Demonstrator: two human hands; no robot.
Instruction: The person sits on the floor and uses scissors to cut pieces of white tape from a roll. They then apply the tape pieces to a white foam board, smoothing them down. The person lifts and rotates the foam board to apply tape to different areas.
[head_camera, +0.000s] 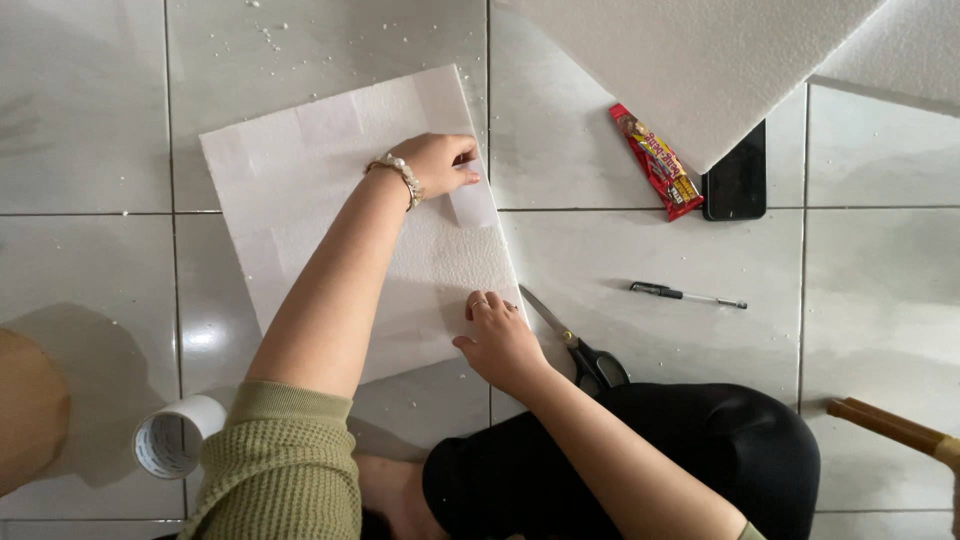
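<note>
- From my remote view, the biggest thing is the white foam board (330, 180), lying flat on the tiled floor (90, 120) in front of the person's knees. It is light, and I judge a sideways push from either hand could skid it across the glossy tiles and skew whatever is being stuck down.
- A second foam sheet (700, 70) sits beyond the board's far right corner, overlapping a dark phone (738, 185). A nudge could drag the phone along.
- The left hand (435, 165) presses on the board's right edge, fingertips curled onto a strip of clear tape (472, 205). It is pinching or smoothing it, and I cannot tell which. If the tape lifts unevenly, it could wrinkle or tear the foam skin.
- The right hand (497, 340) lies flat and spread on the board's near right corner, holding nothing, only pinning it. Leaning hard there could dent the foam.
- The scissors (575, 345) lie just right of that corner, almost touching the right hand. A careless slide could catch the blades.
- The tape roll (175, 435) stands left of the board's near corner and could roll off.
- The red glue tube (655, 160) and the pen (685, 294) lie right of the board, clear of both hands.
</note>
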